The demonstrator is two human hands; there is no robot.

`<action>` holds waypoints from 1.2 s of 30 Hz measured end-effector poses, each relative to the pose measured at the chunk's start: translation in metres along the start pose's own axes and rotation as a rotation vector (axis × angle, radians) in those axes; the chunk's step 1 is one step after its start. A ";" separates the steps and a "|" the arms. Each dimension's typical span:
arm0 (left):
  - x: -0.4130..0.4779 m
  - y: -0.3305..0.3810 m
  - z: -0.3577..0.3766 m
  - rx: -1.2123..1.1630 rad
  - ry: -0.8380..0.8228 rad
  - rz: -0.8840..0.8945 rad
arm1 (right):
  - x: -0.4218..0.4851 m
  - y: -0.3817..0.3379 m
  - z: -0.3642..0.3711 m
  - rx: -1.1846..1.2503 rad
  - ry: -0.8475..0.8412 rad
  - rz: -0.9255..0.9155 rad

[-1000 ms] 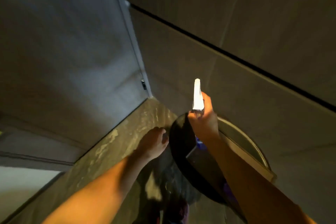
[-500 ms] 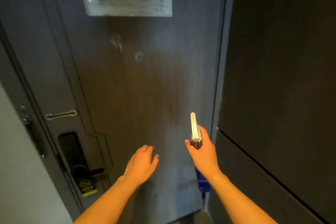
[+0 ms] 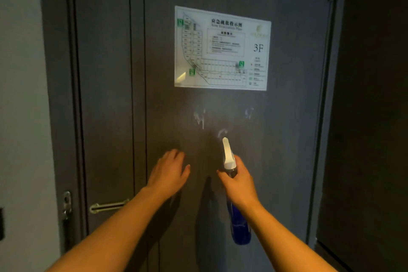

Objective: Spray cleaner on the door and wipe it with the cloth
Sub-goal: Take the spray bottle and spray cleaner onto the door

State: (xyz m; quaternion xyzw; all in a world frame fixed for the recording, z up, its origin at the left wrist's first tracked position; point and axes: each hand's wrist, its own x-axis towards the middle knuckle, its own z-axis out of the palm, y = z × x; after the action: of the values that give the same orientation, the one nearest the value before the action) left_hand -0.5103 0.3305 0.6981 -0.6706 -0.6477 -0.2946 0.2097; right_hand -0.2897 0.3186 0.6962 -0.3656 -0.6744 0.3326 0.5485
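Note:
A dark grey door (image 3: 287, 161) fills the view, with three whitish foam splashes (image 3: 199, 117) on it below a laminated floor plan (image 3: 223, 48). My right hand (image 3: 239, 180) grips a blue spray bottle (image 3: 239, 227) by the neck; its white nozzle (image 3: 227, 152) points up at the door, just under the lowest splash. My left hand (image 3: 169, 171) is held up beside it with fingers spread, close to the door and holding nothing. No cloth is in view.
A metal swing-bar guard (image 3: 108, 206) and its latch plate (image 3: 67, 204) sit low on the door's left side. A pale wall (image 3: 19, 95) runs along the left. A dark panel (image 3: 373, 117) stands to the right of the door frame.
My view has swung up from the floor and a round bin to the door, then higher to the floor plan. Both hands rose with it; a third splash now shows on the door.

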 end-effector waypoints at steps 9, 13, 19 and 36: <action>0.085 -0.040 -0.010 0.046 0.256 0.027 | 0.062 -0.029 0.058 -0.011 -0.048 -0.026; 0.093 -0.045 0.005 0.059 0.251 0.024 | 0.073 -0.031 0.066 -0.041 -0.058 -0.020; 0.098 -0.053 0.020 0.200 0.257 0.037 | 0.080 -0.029 0.066 -0.038 -0.064 -0.049; 0.105 -0.057 0.037 0.312 0.326 0.037 | 0.098 -0.012 0.027 0.134 0.099 0.035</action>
State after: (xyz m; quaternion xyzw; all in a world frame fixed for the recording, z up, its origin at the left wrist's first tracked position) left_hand -0.5641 0.4370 0.7349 -0.5854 -0.6305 -0.2913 0.4182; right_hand -0.3310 0.3957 0.7501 -0.3560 -0.6161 0.3679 0.5986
